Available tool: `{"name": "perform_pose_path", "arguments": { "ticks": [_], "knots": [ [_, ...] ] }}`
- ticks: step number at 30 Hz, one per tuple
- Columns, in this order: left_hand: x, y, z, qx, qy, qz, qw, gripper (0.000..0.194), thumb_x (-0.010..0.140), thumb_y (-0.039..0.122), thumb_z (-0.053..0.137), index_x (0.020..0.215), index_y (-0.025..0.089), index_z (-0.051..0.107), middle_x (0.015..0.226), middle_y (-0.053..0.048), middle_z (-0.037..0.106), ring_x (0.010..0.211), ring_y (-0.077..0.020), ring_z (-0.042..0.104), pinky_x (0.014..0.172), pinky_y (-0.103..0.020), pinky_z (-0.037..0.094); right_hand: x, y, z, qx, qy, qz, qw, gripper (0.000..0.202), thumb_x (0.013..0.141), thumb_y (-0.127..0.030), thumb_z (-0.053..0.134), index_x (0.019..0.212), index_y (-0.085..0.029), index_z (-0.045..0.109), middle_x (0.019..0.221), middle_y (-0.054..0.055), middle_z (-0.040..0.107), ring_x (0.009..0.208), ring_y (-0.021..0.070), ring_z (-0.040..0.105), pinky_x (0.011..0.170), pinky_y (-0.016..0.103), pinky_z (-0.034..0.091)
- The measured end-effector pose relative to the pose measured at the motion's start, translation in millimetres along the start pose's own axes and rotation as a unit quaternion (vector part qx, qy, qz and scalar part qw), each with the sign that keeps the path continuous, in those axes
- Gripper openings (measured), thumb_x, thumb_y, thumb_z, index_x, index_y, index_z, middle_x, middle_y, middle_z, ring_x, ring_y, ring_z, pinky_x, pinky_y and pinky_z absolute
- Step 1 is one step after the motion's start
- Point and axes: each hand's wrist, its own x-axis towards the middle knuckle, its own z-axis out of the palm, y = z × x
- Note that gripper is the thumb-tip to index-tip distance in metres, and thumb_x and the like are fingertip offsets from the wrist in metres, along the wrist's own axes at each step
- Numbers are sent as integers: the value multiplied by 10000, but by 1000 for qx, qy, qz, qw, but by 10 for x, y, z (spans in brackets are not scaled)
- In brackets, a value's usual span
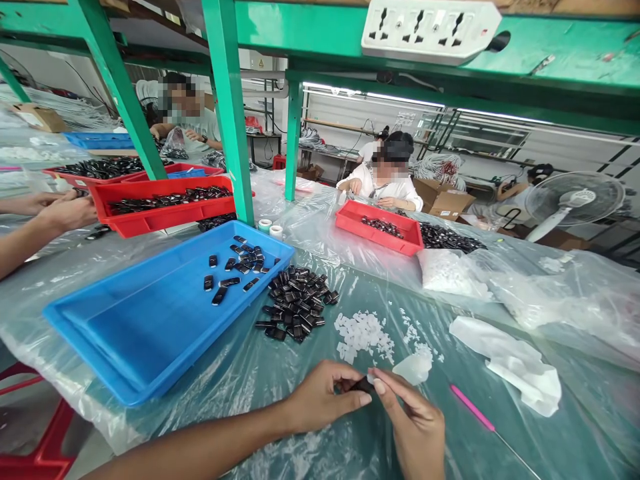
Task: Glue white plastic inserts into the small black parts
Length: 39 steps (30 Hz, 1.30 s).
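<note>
Pinching a small black plastic part (362, 385) between both hands low in the view, w/ my left hand (320, 399) closed on it from the left, thumb & fingers round its end, & my right hand (417, 427) closed on the other end, thumb tip pressed near a tiny white piece at the top edge. Part sits just above the plastic-sheeted table (550, 427), near the front edge. Just beyond my hands: a scatter of small white pieces (363, 335) & a pile of black parts (296, 303), pile touching the near rim of a blue tray (150, 327). Tray holds a few more black parts at its far corner. Pink-handled pick tool (473, 407) lies on the sheet right of my right hand, white crumpled cloth (520, 370) beyond it. Red trays (165, 210) w/ black parts further back left; another red tray (380, 227) in front of a seated co-worker. A co-worker's hand (70, 212) rests at the left edge. Desk fan (575, 200) far right, power strip (430, 30) on the green frame overhead.
</note>
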Motion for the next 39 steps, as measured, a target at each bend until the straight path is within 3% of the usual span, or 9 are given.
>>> {"name": "perform_pose_path", "arguments": {
  "ticks": [8,14,22,24,27,29,32,35,39],
  "knots": [
    [-11,-39,-18,-22,-10,17,1000,389,856,437,519,639,115,542,593,4,452,568,-106,411,535,-220,292,-127,-27,145,48,40,37,997,188,751,-378,645,894,-301,738,976,24,709,965,251,635,842,370,513],
    [-12,-25,-67,-53,-31,1,998,360,854,438,522,725,107,583,605,4,458,565,-107,439,524,-211,332,-184,-14,191,48,21,-11,999,225,810,-352,588,993,-296,706,1073,29,676,1054,260,584,890,409,470],
    [33,-4,-95,-7,-16,-3,1000,365,868,400,509,638,118,528,572,17,430,536,-94,399,506,-205,292,-128,57,100,-91,-51,-68,992,265,873,-321,506,1103,-326,637,1109,37,625,1039,232,561,828,362,480],
    [47,-4,-101,-1,5,2,1000,353,872,397,503,667,114,552,589,11,446,549,-98,410,518,-208,297,-77,-8,20,-147,-2,-133,980,296,866,-308,514,1150,-328,594,1117,49,600,1063,247,529,850,389,445],
    [52,8,-118,1,29,-7,1000,347,874,408,496,718,111,585,611,0,465,566,-110,435,535,-214,319,41,-115,-149,-194,151,-179,953,540,810,-335,581,1322,-277,420,1190,105,512,1104,295,466,899,464,369],
    [47,19,-127,4,39,-11,999,363,871,429,491,715,115,585,611,-3,464,565,-113,436,537,-216,325,132,-125,-264,-201,185,-134,953,775,763,-381,615,1423,-258,227,1299,132,412,1146,326,425,893,483,365],
    [38,25,-120,12,42,-6,999,401,864,465,482,665,126,559,607,-6,461,561,-113,426,542,-221,329,226,0,-382,-191,126,-36,973,956,710,-466,624,1452,-300,46,1371,130,307,1111,339,466,736,414,463],
    [34,12,-97,27,42,-7,999,432,850,502,475,637,133,544,592,-4,449,548,-114,406,536,-227,317,252,202,-434,-189,57,25,980,966,717,-498,605,1446,-335,-8,1319,114,330,1027,309,523,593,333,482],
    [32,-13,-78,36,39,-6,999,435,843,509,477,614,141,509,574,8,401,534,-110,366,533,-235,300,272,375,-501,-203,41,13,978,908,766,-472,565,1445,-331,-20,1229,96,387,929,261,559,556,304,476]
  ]
}}
